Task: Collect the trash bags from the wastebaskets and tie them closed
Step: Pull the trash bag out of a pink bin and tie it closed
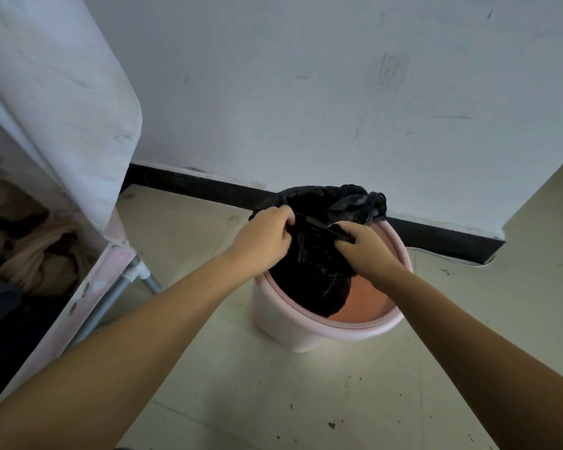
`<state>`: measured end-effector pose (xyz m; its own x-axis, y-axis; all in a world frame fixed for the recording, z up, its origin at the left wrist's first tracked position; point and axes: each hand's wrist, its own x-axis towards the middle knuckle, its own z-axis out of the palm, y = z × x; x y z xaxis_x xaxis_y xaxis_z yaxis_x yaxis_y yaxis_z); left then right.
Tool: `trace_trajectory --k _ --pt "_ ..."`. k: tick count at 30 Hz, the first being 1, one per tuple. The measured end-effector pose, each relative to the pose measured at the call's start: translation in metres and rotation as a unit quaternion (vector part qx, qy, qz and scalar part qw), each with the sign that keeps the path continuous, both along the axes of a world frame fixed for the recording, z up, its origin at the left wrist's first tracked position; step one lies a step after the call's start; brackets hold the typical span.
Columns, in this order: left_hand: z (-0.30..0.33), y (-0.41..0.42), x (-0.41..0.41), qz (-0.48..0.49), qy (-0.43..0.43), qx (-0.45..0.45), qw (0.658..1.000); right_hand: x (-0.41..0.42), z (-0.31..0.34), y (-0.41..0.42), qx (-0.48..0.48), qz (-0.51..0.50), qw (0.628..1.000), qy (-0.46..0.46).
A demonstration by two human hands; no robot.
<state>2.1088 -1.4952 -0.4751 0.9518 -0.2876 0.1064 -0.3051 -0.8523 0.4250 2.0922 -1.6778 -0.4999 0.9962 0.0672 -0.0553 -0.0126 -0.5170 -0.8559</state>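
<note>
Pink wastebasket [306, 332] on floor by wall. Black trash bag [316, 271] inside, near rim freed and gathered, far rim draped over edge — half collected, judged. Left hand [262, 237], right hand [366, 246] pinch twisted strip between them; knot not yet tied.

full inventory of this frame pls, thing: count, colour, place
bag: 1, black, in the bin, far edge draped over the rim, near edge pulled inward
bin: 1, pink, on the floor by the wall
floor: 1, pale tile with dark specks, foreground
wall: 1, white and scuffed, behind the bin
baseboard: 1, black, foot of the wall
rack: 1, pink frame with grey legs under a white cover, left, holding beige cloth
left hand: 1, grips the bag's left edge
right hand: 1, grips the bag's right edge
</note>
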Motion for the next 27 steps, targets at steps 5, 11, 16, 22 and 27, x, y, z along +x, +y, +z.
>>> trace_trajectory --k 5,11,16,22,27 --pt "-0.018 0.020 0.018 0.031 -0.067 0.107 0.991 -0.004 0.005 0.013 -0.043 0.068 0.996 -0.048" --pt "-0.023 0.065 0.036 0.200 -0.078 -0.004 0.977 -0.007 -0.001 0.009 -0.046 0.107 0.993 -0.020" --pt "-0.006 0.045 0.042 0.217 0.033 -0.164 0.962 -0.007 -0.002 0.011 -0.036 0.108 0.993 -0.010" --pt "-0.002 0.056 0.041 0.265 0.194 0.060 0.943 -0.008 0.001 0.023 0.030 0.072 0.997 -0.003" --pt "0.015 0.058 0.032 0.182 0.402 -0.054 0.896 -0.004 0.000 0.024 0.136 -0.036 0.990 0.003"
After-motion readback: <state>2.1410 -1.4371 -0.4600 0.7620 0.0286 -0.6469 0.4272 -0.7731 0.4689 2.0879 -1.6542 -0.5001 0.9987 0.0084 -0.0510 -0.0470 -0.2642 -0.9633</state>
